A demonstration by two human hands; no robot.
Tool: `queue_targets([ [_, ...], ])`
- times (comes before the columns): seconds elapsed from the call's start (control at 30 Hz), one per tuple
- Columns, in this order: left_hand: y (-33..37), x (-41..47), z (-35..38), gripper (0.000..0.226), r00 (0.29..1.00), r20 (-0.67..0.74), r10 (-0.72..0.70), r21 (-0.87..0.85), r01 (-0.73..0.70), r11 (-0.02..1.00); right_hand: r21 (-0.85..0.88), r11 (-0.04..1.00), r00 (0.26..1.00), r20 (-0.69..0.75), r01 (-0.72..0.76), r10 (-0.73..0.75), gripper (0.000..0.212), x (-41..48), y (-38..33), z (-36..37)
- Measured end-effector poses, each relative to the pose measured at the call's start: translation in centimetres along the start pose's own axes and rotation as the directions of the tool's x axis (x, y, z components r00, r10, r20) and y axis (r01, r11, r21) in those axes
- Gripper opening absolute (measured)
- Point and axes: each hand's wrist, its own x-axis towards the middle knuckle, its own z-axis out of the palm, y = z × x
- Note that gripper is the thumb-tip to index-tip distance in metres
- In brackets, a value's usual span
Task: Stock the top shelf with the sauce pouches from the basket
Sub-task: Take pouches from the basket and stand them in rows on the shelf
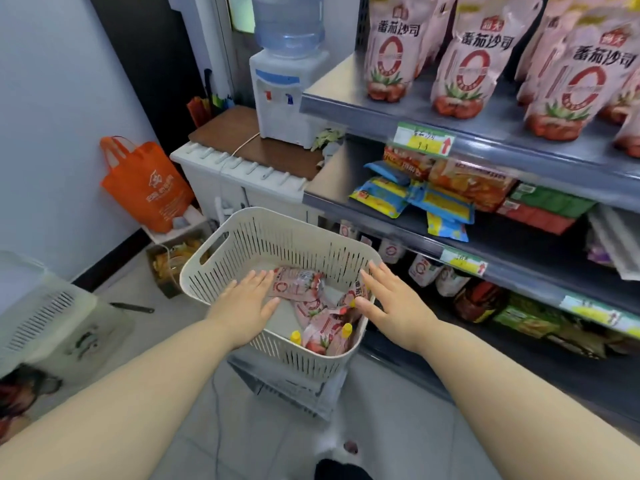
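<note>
The basket (pixel 277 218) stood at centre, below and left of the top shelf (pixel 343 84), with loose sauce pouches (pixel 313 315) lying in it. The left hand (pixel 247 303) and right hand (pixel 391 299) hovered over its near half, one at each side (both spread flat, holding nothing). Upright pouches (pixel 464 64) stood on the top shelf; flat packets (pixel 433 194) lay on the lower shelf (pixel 329 183). Behind the basket, a water dispenser (pixel 280 98) sat on a cabinet (pixel 221 181), left of which stood a tote bag (pixel 149 188).
</note>
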Motion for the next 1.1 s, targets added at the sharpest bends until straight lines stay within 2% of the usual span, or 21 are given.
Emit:
queue_targets([
  [0.47, -0.8, 3.3, 1.4, 0.058, 0.984, -0.011, -0.178, -0.156, 0.174, 0.972, 0.105, 0.992, 0.992, 0.089, 0.076, -0.085, 0.061, 8.2, -0.7, 2.1],
  [0.6, -1.1, 4.6, 2.2, 0.059, 0.984, 0.033, -0.177, -0.164, 0.181, 0.970, 0.165, 0.986, 0.989, 0.146, -0.006, -0.019, 0.061, 9.3, -1.4, 3.9],
  [0.7, -2.1, 6.8, 2.3, 0.058, 0.986, 0.038, -0.162, -0.178, 0.167, 0.970, 0.203, 0.968, 0.983, 0.142, -0.145, 0.118, 0.062, 10.4, -1.5, 5.6],
  [0.83, -4.5, 10.8, 3.1, 0.059, 0.994, 0.092, -0.060, -0.146, 0.073, 0.987, 0.283, 0.911, 0.952, 0.146, -0.300, 0.268, 0.060, 11.8, -1.9, 7.4],
  [0.93, -6.0, 14.1, 3.5, 0.059, 0.984, 0.162, 0.076, -0.112, -0.058, 0.992, 0.325, 0.849, 0.909, 0.165, -0.417, 0.383, 0.059, 12.9, -2.5, 8.5],
  [1.1, -6.9, 19.0, 5.2, 0.059, 0.900, 0.272, 0.340, 0.011, -0.356, 0.934, 0.388, 0.710, 0.807, 0.217, -0.588, 0.549, 0.059, 15.0, -4.0, 10.8],
])
